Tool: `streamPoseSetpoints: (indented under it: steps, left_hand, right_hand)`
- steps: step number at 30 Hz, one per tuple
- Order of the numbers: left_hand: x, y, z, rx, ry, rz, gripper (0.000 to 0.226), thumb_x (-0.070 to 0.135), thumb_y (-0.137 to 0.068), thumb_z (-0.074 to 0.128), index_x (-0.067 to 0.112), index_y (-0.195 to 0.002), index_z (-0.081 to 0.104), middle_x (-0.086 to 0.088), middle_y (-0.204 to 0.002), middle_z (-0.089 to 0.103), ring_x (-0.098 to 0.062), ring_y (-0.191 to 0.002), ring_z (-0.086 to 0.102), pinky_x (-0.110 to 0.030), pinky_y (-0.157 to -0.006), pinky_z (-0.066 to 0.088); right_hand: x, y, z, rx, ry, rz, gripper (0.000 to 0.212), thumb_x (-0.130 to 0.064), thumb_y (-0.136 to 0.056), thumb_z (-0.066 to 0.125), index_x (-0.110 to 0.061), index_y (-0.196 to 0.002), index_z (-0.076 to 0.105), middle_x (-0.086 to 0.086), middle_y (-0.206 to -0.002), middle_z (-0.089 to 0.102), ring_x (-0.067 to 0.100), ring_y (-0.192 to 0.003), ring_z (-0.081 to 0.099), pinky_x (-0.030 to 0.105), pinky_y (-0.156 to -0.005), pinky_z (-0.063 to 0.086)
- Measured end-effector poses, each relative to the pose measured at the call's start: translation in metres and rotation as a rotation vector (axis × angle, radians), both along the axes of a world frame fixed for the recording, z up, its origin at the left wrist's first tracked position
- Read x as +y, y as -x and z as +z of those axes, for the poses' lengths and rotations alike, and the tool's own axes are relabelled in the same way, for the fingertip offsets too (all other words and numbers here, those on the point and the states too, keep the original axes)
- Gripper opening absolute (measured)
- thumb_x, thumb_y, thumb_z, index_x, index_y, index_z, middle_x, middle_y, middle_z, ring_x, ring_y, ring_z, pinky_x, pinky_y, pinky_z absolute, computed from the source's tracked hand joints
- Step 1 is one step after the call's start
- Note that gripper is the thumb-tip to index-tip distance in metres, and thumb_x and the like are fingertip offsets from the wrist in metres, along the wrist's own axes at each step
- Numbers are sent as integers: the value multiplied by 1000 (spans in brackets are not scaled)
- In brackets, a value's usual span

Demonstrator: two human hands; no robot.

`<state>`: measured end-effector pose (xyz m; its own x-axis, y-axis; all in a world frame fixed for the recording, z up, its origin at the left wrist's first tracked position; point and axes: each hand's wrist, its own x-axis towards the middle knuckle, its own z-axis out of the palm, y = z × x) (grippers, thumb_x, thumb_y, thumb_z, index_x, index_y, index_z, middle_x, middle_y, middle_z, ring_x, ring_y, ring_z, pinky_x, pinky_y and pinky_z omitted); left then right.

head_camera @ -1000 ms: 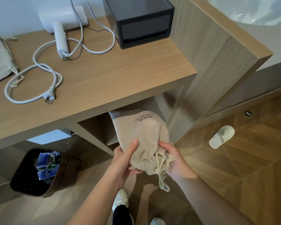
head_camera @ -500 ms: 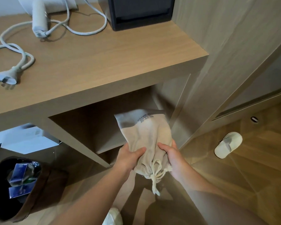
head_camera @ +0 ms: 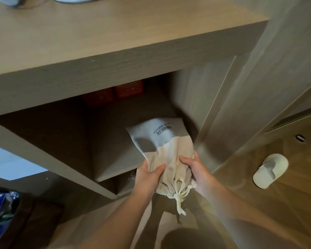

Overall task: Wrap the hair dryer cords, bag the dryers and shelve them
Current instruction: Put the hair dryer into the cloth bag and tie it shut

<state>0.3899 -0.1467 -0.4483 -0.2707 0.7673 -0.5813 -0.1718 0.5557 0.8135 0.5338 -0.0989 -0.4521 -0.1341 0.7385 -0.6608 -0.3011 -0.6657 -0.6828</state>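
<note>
Both hands held the bag by its gathered end: the left hand curled round its left side with the thumb on top, and the right hand gripped its right side. The bag's printed far end reached over the shelf inside the open compartment under the wooden counter, close to the right side panel. Its knotted drawstring hung below the hands. Two red boxes sat at the back of the compartment, well behind the bag. A white slipper lay on the floor to the right, and a bin holding blue packets stood at lower left.
</note>
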Motion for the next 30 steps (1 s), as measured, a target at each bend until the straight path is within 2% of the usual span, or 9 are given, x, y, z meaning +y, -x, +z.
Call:
streamPoseSetpoints:
  steps: [5,9,12,15,20,22,25,27,30]
  left_hand:
    - [9,0,-12,12,-109,44,33,24,-81,75,24,-110,58,0,-101,72,-18,-91,71,-42,-83,58]
    - [9,3,-24,132,-162,-108,55,44,-68,78,29,-117,54,3,-106,71,-15,-93,70,-40,-82,59]
    - [15,7,-34,243,-121,-122,47,55,-66,69,30,-104,61,3,-96,72,-18,-89,70,-42,-83,58]
    - [24,6,-38,265,-172,7,17,38,-83,68,25,-91,62,0,-91,72,-17,-85,69,-37,-84,56]
    - [16,-7,-44,345,-301,97,51,45,-83,68,18,-120,46,5,-103,65,-16,-93,66,-42,-88,55]
    - [2,-10,-43,342,-415,40,72,44,-82,69,27,-140,29,13,-122,56,-8,-97,66,-30,-86,55]
    - [-14,-11,-39,454,-516,-114,95,49,-74,71,33,-150,15,22,-142,33,3,-117,52,-16,-93,48]
    - [-13,-10,-38,612,-555,-183,91,48,-76,70,34,-150,18,32,-135,32,14,-120,41,-10,-102,37]
    - [-2,-7,-39,766,-596,-219,76,43,-82,67,33,-147,28,33,-129,39,15,-120,39,1,-97,27]
  right_hand:
    - [19,5,-13,-26,-84,10,46,-11,-93,60,-29,-133,46,15,-114,67,33,-100,67,45,-85,55]
    - [31,6,-16,-67,-185,19,39,-10,-95,58,-23,-130,47,13,-108,65,28,-93,66,37,-74,55]
    - [38,10,-20,-114,-264,37,30,-14,-95,59,-13,-123,49,13,-99,64,25,-86,66,34,-68,53]
    - [44,12,-25,-182,-346,86,30,-23,-95,60,-10,-120,48,13,-100,65,24,-88,66,33,-71,52]
    - [39,-6,-28,-254,-548,203,63,-32,-92,65,-25,-147,34,-4,-123,61,16,-111,63,40,-100,50]
    - [32,-21,-24,-308,-648,288,74,-28,-91,67,-36,-151,24,-16,-126,52,4,-115,58,29,-101,47]
    - [26,-43,-22,-324,-732,402,71,-7,-91,64,-23,-151,30,-23,-122,50,-21,-98,57,5,-78,46]
    - [26,-52,-26,-336,-741,473,75,-3,-88,67,-20,-151,30,-12,-137,50,-17,-106,57,4,-79,45]
    - [28,-52,-29,-379,-778,549,82,-5,-85,71,-19,-153,27,-8,-153,34,-7,-120,50,5,-86,44]
